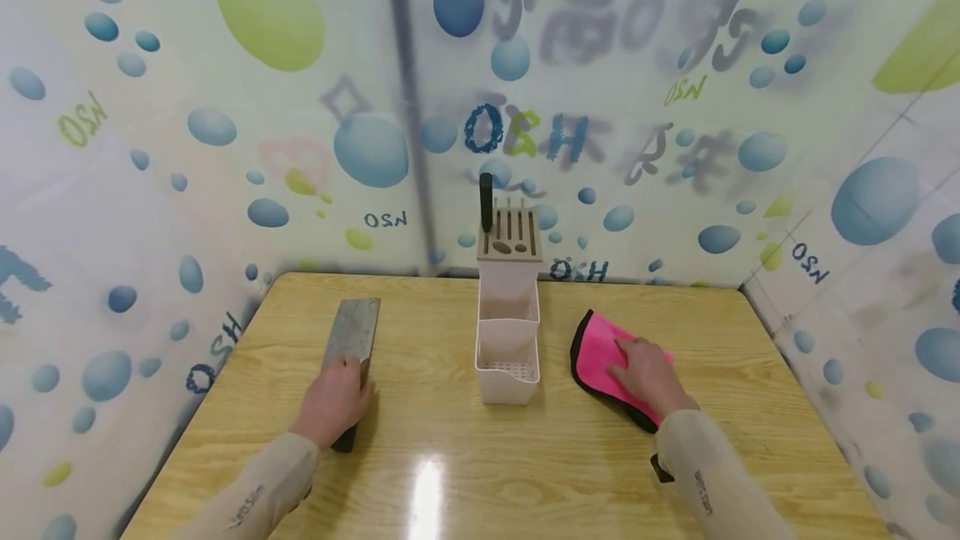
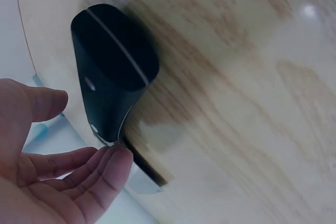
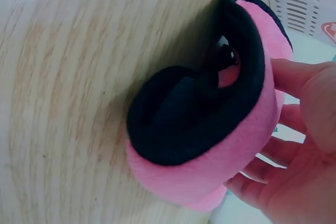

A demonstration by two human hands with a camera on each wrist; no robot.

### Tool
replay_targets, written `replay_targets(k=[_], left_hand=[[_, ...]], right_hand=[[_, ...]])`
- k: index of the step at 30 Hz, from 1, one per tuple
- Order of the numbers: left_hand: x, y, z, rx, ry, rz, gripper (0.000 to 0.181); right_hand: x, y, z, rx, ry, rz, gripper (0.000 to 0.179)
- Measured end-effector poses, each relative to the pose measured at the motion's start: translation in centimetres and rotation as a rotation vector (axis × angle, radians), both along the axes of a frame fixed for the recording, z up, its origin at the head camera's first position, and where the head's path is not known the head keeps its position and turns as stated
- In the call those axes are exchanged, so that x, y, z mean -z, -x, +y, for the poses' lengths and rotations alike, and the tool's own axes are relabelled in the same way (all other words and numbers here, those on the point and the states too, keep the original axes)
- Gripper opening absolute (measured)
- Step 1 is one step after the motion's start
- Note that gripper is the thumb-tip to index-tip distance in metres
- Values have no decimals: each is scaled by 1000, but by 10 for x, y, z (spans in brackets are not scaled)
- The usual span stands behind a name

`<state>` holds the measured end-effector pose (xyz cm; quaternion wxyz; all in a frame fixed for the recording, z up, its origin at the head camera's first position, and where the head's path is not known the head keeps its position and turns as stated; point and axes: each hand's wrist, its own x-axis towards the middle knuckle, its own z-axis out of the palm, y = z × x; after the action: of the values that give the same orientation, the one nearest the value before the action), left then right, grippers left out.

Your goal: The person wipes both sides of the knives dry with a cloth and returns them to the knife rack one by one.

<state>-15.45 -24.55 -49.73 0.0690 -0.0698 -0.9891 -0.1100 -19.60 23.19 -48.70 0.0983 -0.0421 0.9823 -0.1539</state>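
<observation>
A cleaver with a broad grey blade and black handle lies at the table's left, its blade toward the back wall. My left hand is over the place where blade and handle join. In the left wrist view the fingertips touch that joint, while the thumb stands apart from the handle. My right hand rests on a pink cloth with black edging. Its thumb and fingers touch the pink side in the right wrist view, where the cloth curls up around a small glossy black thing.
A pale knife holder with two open compartments stands between my hands near the back. One black-handled tool is in its slotted top. Walls printed with bubbles close in the wooden table at the back and sides.
</observation>
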Motion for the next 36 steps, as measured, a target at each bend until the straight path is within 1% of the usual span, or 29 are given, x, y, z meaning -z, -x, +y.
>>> replay_targets(k=[5,9,11,16,18,21,27,31,33,36], left_hand=[[4,-1,-1,-33,2,-63,33],[6,0,-1,-46,6,-99,35],[6,0,-1,-55,6,-112,37],[4,-1,0,-97,-9,-197,40],[4,-2,0,-116,-16,-237,40],[4,-1,0,-140,-29,-277,39],[5,1,-1,-158,-54,-321,39],[8,1,-3,-162,-81,-319,34],[10,0,-4,-166,-91,-295,32],[11,-2,-4,-178,-96,-238,31]], right_hand=[[7,1,0,-18,-17,34,63],[12,1,-1,-24,-39,64,63],[14,1,-2,-29,-57,78,61],[15,2,-4,-53,-107,115,51],[15,3,-5,-59,-118,119,49],[15,3,-7,-58,-122,114,49],[15,4,-11,-36,-124,92,47],[13,5,-14,-17,-117,85,37],[12,5,-14,-11,-114,87,31],[11,3,-14,-13,-115,100,23]])
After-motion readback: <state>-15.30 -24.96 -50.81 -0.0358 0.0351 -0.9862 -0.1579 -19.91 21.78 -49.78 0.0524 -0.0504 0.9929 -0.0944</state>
